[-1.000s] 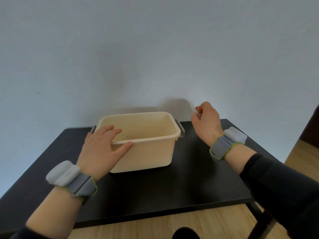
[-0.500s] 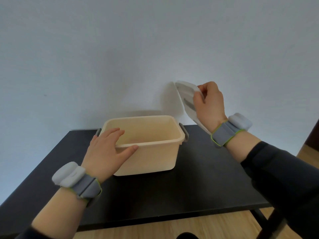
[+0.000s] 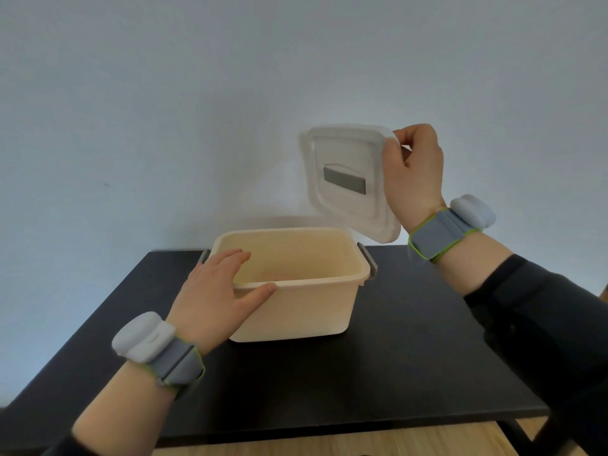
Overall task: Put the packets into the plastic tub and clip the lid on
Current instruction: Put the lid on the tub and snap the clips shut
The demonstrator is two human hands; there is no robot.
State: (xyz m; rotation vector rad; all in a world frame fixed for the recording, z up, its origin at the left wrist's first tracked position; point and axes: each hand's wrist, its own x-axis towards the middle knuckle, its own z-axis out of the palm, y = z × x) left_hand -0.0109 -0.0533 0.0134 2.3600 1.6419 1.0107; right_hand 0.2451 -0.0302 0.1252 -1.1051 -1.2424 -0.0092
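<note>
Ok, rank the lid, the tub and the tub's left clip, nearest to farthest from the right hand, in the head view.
1. Lid: held in the right hand.
2. Tub: below, to its left.
3. Left clip: tub's far side.

No text, label, brand, number or sign can be read anywhere in the view. The lid (image 3: 348,182) carries a plain grey rectangle with no lettering on it. The tub (image 3: 296,307), its grey clips and the bench (image 3: 411,357) bear no markings. The two wristbands, one near left and one on the right, show no legible print either, and the wall behind is blank.
</note>
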